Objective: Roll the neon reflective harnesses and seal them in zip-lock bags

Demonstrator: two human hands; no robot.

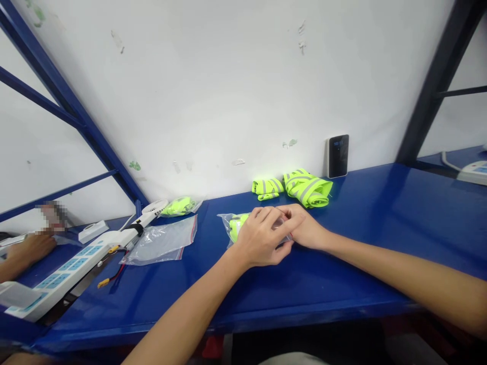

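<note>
A clear zip bag (225,221) with a folded neon-yellow reflective vest (236,226) inside lies on the blue table, largely covered by my hands. My left hand (262,235) rests over the bag with bent fingers, pressing it. At the bag's right end, my right hand (304,228) pinches the edge where a bit of red seal shows. The fingertips of both hands meet there and partly hide one another. Just behind my hands sit a small rolled neon vest (268,187) and a larger rolled neon vest (307,188), both with grey stripes.
Flat empty zip bags (163,241) lie to the left, with a bagged neon vest (178,206) behind them. A long white power strip (63,271) and a yellow-ended cable (110,279) are further left. A black-fronted device (338,156) leans on the wall. Another person's hand (36,248) is at far left.
</note>
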